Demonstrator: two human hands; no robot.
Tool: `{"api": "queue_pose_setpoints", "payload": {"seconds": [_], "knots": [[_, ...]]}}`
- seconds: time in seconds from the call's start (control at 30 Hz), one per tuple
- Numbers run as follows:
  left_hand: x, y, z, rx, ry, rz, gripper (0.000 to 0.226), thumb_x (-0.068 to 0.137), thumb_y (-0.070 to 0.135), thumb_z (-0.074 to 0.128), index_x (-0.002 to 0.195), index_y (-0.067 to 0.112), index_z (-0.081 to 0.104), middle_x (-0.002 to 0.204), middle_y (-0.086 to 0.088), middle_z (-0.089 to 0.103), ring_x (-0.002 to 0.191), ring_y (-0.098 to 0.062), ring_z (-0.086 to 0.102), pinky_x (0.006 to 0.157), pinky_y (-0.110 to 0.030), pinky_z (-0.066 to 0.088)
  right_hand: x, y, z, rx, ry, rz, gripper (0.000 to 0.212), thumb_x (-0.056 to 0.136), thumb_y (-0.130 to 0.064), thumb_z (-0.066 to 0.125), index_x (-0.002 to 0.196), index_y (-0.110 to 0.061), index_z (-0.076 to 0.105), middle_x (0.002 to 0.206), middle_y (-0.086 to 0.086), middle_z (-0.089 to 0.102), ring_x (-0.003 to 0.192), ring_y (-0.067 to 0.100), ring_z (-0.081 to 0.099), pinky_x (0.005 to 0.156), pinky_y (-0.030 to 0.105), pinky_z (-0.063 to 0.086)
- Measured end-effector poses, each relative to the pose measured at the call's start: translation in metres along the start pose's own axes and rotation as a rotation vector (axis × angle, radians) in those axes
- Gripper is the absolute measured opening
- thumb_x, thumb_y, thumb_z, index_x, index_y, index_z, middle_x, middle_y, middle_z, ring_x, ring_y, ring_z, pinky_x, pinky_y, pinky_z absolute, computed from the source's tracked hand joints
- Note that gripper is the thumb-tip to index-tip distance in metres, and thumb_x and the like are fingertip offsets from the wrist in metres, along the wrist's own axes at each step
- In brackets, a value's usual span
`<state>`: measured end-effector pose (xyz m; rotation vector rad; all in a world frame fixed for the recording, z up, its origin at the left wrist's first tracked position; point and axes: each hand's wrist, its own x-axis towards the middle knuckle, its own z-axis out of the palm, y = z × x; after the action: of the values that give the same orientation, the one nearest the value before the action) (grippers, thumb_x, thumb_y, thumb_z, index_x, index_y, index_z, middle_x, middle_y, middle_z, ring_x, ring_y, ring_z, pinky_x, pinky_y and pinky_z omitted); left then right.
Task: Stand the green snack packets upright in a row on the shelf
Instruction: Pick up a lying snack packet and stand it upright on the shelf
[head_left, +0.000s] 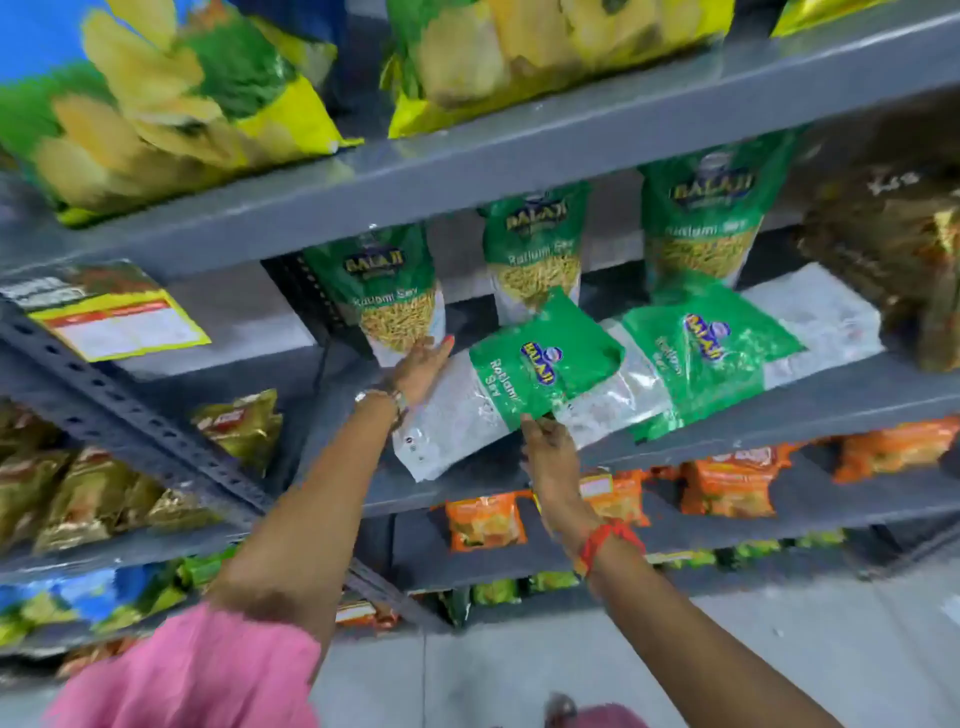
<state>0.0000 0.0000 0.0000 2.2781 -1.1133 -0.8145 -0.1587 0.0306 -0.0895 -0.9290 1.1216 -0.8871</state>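
Note:
Three green snack packets stand upright at the back of the grey shelf (779, 410): one at the left (387, 291), one in the middle (535, 249), one at the right (711, 218). Two more lie flat at the front: a near packet (540, 358) and another (706, 353) to its right. My right hand (550, 447) pinches the lower edge of the near flat packet. My left hand (423, 364), fingers spread, rests at that packet's upper left edge, just under the left upright packet.
Large yellow-green chip bags (156, 104) fill the shelf above. Brown packets (893, 249) crowd the right end of the same shelf. Orange packets (727, 483) lie on the shelf below. A perforated upright post (156, 426) stands at the left.

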Motion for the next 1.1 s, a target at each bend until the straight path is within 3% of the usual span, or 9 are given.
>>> {"api": "queue_pose_setpoints", "payload": {"seconds": [0.1,0.2,0.27,0.43,0.5,0.7,0.83,0.93,1.1], "knots": [[0.025,0.005,-0.001,0.014,-0.088,-0.013,0.044,0.092,0.050,0.026,0.071,0.021,0.051,0.073,0.000,0.044,0.066,-0.013,0.045,0.066,-0.018,0.036,0.005,0.000,0.012,0.092,0.073,0.000,0.020,0.081,-0.043,0.057,0.078,-0.028,0.045,0.071,-0.003,0.046,0.068,0.018,0.048,0.066,0.036,0.041],[0.044,0.010,0.005,0.053,-0.118,-0.052,0.064,0.088,0.058,0.028,0.123,0.009,0.052,0.119,-0.014,0.056,0.111,-0.026,0.053,0.100,-0.036,0.039,0.004,0.000,0.017,0.231,0.128,0.020,0.013,0.090,-0.026,0.053,0.089,-0.015,0.046,0.075,0.000,0.052,0.067,0.015,0.052,0.068,0.030,0.046],[0.051,0.014,0.006,0.040,-0.116,-0.045,0.066,0.090,0.053,0.031,0.132,0.002,0.042,0.132,-0.017,0.050,0.119,-0.027,0.049,0.103,-0.037,0.037,0.002,-0.003,0.017,0.275,0.120,0.009,0.017,0.091,-0.022,0.051,0.097,-0.007,0.044,0.080,0.004,0.053,0.069,0.015,0.055,0.067,0.026,0.051],[0.063,0.012,0.002,-0.165,-0.057,0.005,0.017,0.088,0.017,0.054,0.075,0.009,0.062,0.075,-0.001,0.052,0.076,-0.015,0.046,0.070,-0.025,0.042,0.002,-0.003,0.019,0.257,0.226,-0.029,0.017,0.091,-0.013,0.052,0.075,-0.011,0.045,0.075,0.009,0.052,0.065,0.020,0.053,0.055,0.025,0.057],[0.063,0.006,-0.001,-0.261,-0.021,-0.011,0.026,0.086,0.007,0.055,0.060,0.012,0.054,0.066,0.003,0.044,0.061,-0.011,0.040,0.054,-0.012,0.039,0.001,-0.005,0.020,0.258,0.248,-0.061,0.028,0.090,-0.009,0.052,0.067,-0.018,0.039,0.070,0.005,0.050,0.060,0.018,0.049,0.053,0.026,0.055],[0.037,-0.017,-0.027,-0.487,0.289,0.017,0.027,0.083,0.003,0.058,0.107,-0.008,0.062,0.052,0.009,0.053,0.051,-0.005,0.049,0.039,-0.004,0.035,0.002,-0.022,0.023,0.108,0.307,-0.267,0.027,0.089,-0.018,0.054,0.067,-0.031,0.045,0.067,-0.006,0.052,0.069,0.017,0.052,0.070,0.041,0.051],[0.017,-0.045,-0.043,-0.748,0.461,0.014,0.022,0.085,0.004,0.054,0.104,-0.002,0.064,0.068,-0.001,0.064,0.060,-0.012,0.055,0.049,-0.018,0.041,0.017,-0.056,0.034,0.045,0.196,-0.473,0.017,0.088,-0.012,0.056,0.075,-0.021,0.050,0.066,-0.010,0.053,0.060,-0.009,0.052,0.065,0.018,0.042],[0.017,-0.058,-0.054,-0.926,0.493,-0.051,0.014,0.089,0.006,0.050,0.084,0.013,0.061,0.039,0.013,0.060,0.039,0.002,0.056,0.036,-0.011,0.043,0.032,-0.079,0.050,-0.005,0.070,-0.566,0.025,0.088,-0.008,0.055,0.075,-0.028,0.051,0.071,-0.011,0.055,0.068,-0.004,0.055,0.068,0.013,0.043],[0.020,-0.070,-0.054,-0.952,0.538,-0.177,0.028,0.089,0.008,0.051,0.114,-0.003,0.058,0.110,-0.020,0.065,0.086,-0.024,0.058,0.079,-0.037,0.055,0.071,-0.078,0.066,-0.217,-0.073,-0.525,0.014,0.089,-0.008,0.053,0.096,0.002,0.059,0.086,0.009,0.060,0.084,0.018,0.055,0.068,0.020,0.044]]}}
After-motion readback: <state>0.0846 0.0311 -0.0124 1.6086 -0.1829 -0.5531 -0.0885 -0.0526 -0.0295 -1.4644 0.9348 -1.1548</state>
